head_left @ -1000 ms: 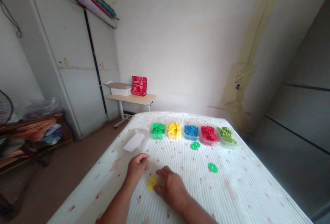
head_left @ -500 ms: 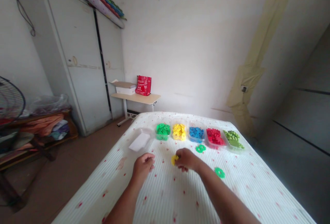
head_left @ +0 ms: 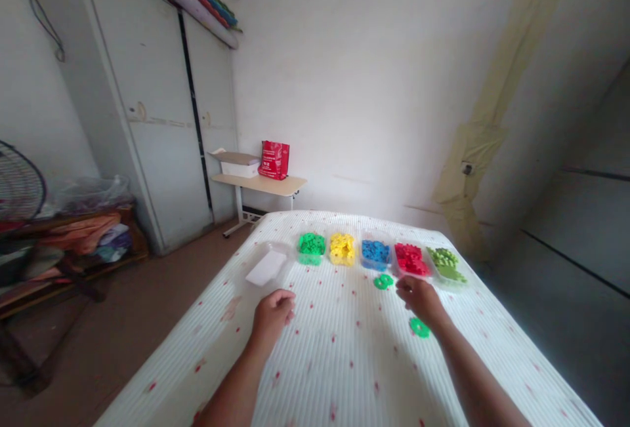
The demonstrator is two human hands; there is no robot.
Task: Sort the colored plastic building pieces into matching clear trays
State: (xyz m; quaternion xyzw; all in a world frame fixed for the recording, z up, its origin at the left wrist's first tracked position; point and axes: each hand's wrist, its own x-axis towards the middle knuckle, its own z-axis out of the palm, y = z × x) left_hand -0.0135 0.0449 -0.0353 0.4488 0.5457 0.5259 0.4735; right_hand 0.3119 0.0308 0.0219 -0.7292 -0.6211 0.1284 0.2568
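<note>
My right hand is over the table with its fingers curled in. Whatever it may hold is hidden, and the yellow disc is out of sight. Two overlapping green notched discs lie just left of its fingertips. Below its wrist, partly covered by it, rests another green notched disc. Closed and resting on the cloth at the left, my left hand shows nothing between its fingers; its inside is hidden. Beyond it lies a clear plastic tray with a white sheet in it.
Along the far side stand clear tubs of green, yellow, blue, red and light green pieces. A white spotted cloth covers the table. Behind, a small desk bears a red bag.
My right hand has moved right, from the middle of the table to beside the green discs. The yellow disc that it held no longer shows. My left hand stays where it was.
</note>
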